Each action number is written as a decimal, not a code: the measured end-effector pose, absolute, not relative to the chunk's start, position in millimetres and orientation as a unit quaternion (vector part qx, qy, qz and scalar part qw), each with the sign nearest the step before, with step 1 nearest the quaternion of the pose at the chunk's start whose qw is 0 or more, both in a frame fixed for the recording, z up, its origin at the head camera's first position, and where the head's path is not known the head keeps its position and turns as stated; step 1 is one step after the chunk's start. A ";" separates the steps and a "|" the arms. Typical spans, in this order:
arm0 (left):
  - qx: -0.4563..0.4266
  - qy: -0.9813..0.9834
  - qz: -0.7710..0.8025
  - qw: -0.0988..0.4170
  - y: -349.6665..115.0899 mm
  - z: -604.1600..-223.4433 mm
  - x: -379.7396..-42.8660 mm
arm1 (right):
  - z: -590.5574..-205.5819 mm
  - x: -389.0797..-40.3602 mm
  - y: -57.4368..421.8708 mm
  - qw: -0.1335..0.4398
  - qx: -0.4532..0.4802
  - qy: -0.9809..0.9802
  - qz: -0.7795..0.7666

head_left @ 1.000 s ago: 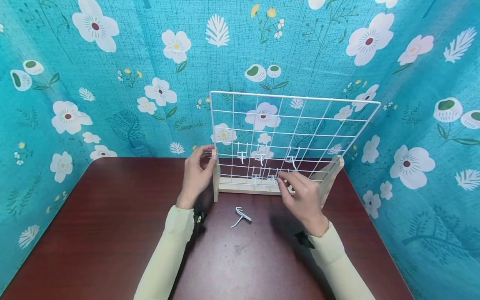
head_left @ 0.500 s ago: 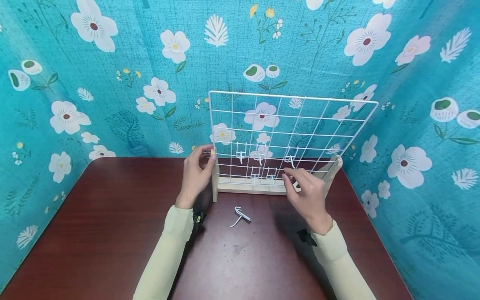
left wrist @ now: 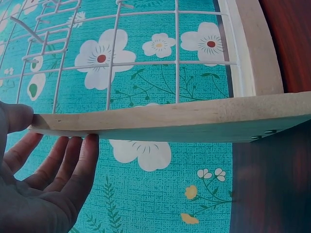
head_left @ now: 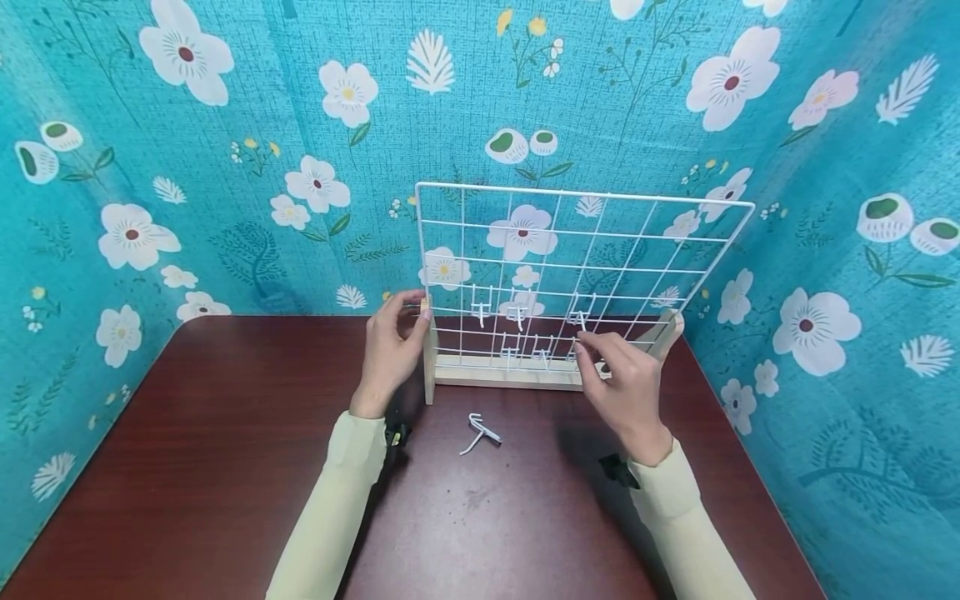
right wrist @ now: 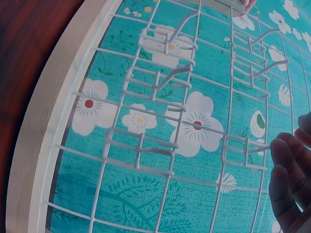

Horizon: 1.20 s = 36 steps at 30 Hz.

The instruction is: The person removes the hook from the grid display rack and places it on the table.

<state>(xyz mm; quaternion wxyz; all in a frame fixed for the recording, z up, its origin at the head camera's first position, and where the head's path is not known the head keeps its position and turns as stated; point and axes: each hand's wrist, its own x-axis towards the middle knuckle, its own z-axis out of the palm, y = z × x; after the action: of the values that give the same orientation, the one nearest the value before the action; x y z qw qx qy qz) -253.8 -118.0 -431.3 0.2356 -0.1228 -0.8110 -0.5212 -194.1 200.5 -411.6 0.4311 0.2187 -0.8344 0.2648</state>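
A white wire grid panel [head_left: 540, 233] stands upright in a wooden stand [head_left: 506, 375]. My left hand [head_left: 393, 350] grips the stand's left side piece [left wrist: 160, 116], thumb on one face and fingers on the other. Several white wire hooks hang on the grid in two rows, including an upper right hook [right wrist: 245, 145] and a lower right hook [right wrist: 141, 153]. My right hand [head_left: 622, 383] is in front of the grid's lower right, fingers loosely bent. Its fingertips are close to the upper right hook's tip; touching or not, I cannot tell. Nothing shows between them.
A loose white hook [head_left: 482, 433] lies on the dark red-brown table [head_left: 225, 467] in front of the stand. Behind and to the sides hangs a turquoise flowered cloth [head_left: 262, 125]. The stand's right side piece [head_left: 663, 337] is partly behind my right hand.
My right hand has shifted to the right along the lower grid, away from the middle lower hook. My left hand keeps its grip on the stand.
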 end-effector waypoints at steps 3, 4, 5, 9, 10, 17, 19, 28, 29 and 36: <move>-0.123 -0.811 -0.521 0.235 -117.8 -431.5 -254.3 | -411.2 -195.0 201.9 0.433 0.216 -0.834 0.264; -0.122 -0.812 -0.521 0.235 -117.6 -431.6 -254.4 | -411.3 -195.4 202.3 0.435 0.215 -0.834 0.264; -0.122 -0.812 -0.521 0.235 -117.5 -431.7 -254.5 | -411.3 -195.6 202.8 0.436 0.214 -0.834 0.263; -0.121 -0.812 -0.520 0.236 -117.7 -431.9 -254.3 | -411.8 -195.9 204.5 0.440 0.206 -0.834 0.261; -0.121 -0.812 -0.520 0.236 -117.7 -431.9 -254.3 | -411.8 -195.8 204.9 0.440 0.204 -0.835 0.262; -0.121 -0.811 -0.522 0.238 -117.6 -431.5 -254.6 | -411.7 -196.5 206.8 0.441 0.196 -0.836 0.262; -0.119 -0.811 -0.521 0.237 -117.6 -431.5 -254.4 | -411.9 -196.8 207.3 0.441 0.195 -0.836 0.262; -0.118 -0.811 -0.524 0.234 -117.2 -430.6 -253.8 | -412.9 -198.1 208.0 0.440 0.192 -0.837 0.262; -0.119 -0.810 -0.525 0.233 -117.1 -430.5 -253.8 | -413.0 -198.3 208.0 0.439 0.192 -0.838 0.261; -0.119 -0.810 -0.523 0.236 -117.5 -431.4 -255.0 | -413.5 -199.5 207.5 0.438 0.190 -0.839 0.259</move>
<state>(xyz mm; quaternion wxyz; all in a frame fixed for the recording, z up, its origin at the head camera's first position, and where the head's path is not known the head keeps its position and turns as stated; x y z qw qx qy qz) -255.0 -117.5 -431.4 0.2357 -0.1192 -0.8103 -0.5231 -199.5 207.5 -413.5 0.4383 0.1896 -0.8395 0.2593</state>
